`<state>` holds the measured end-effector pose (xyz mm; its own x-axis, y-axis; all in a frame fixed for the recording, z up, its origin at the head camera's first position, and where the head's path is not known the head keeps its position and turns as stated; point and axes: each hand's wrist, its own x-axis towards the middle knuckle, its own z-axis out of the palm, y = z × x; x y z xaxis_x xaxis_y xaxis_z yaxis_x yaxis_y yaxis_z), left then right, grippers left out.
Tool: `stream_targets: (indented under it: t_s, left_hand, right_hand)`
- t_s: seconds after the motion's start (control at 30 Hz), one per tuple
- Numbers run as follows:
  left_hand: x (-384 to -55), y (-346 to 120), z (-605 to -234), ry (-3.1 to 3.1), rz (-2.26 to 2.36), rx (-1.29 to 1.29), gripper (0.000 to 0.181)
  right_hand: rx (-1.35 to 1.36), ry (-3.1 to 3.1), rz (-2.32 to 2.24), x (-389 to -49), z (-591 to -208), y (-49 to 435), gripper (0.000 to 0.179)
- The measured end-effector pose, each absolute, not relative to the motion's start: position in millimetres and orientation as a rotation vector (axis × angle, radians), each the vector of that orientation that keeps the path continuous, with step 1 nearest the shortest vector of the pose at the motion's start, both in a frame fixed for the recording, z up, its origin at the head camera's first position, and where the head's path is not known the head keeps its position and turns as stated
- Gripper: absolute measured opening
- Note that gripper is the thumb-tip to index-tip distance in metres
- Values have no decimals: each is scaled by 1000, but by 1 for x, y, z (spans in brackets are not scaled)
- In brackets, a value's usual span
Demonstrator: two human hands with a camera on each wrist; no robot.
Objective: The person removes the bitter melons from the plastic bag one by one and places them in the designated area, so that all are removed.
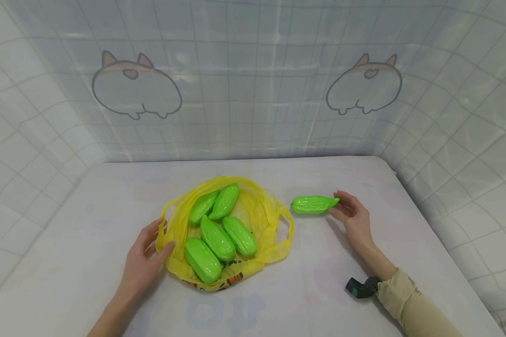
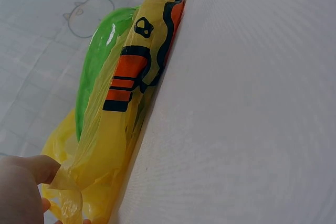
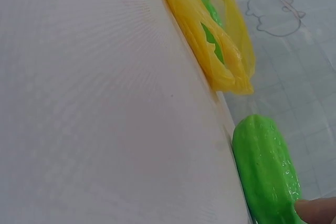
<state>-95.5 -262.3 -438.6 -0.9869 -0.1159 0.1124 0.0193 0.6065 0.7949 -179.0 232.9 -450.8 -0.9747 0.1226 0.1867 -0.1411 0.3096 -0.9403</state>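
Observation:
A yellow plastic bag lies with its mouth spread wide, and several glossy green bitter melons rest inside it. At the bag's left edge, my left hand holds the handle, thumb over the plastic and fingers behind it. To the right of the bag, a single bitter melon lies on the table, its pointed tip toward my right hand. The thumb and fingers of that hand are around the tip. In the right wrist view only the thumb shows, touching this melon.
The white table has rounded far corners. Tiled-pattern sheeting with cartoon outlines hangs behind it, and similar sheeting runs along both sides. A dark device is strapped at the right wrist by the beige sleeve.

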Motion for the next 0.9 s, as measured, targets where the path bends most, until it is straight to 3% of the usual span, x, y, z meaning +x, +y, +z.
stream_targets:
  t_s: [0.43, 0.9]
  left_hand:
    - [-95, -263, -440, -2665, -1342, 89, 63]
    - [-95, -262, -439, -2682, -1323, 97, 64]
  right_hand:
    - [-91, -2100, 1675, -175, -448, 228, 51]
    - [212, -1971, 1551, -140, -417, 178, 39]
